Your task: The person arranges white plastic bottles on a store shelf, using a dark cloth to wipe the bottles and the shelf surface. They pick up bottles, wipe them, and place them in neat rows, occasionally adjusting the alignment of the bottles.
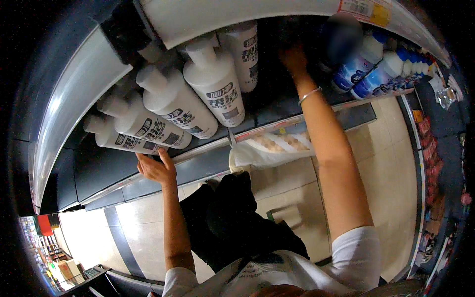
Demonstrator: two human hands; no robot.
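Several white bottles with dark print stand in a row on the dark shelf. My left hand [157, 169] is at the shelf's front edge, thumb and fingers apart, by the base of the leftmost white bottle [121, 141]; whether it presses on it I cannot tell. Rightward stand a second bottle [153, 131], a third [180, 109] and a fourth [217, 91], with one more [246, 59] behind. My right hand [295, 58], with a bracelet at the wrist, reaches deep into the dark gap beside them. Shadow hides its fingers and anything in them.
Blue-and-white bottles [358, 69] line the shelf right of my right arm. A pale shelf edge [232, 17] curves overhead. Below hangs a white package [274, 148] with a tan pattern. Tiled floor [366, 183] lies under me, and another stocked shelf [430, 158] stands at the far right.
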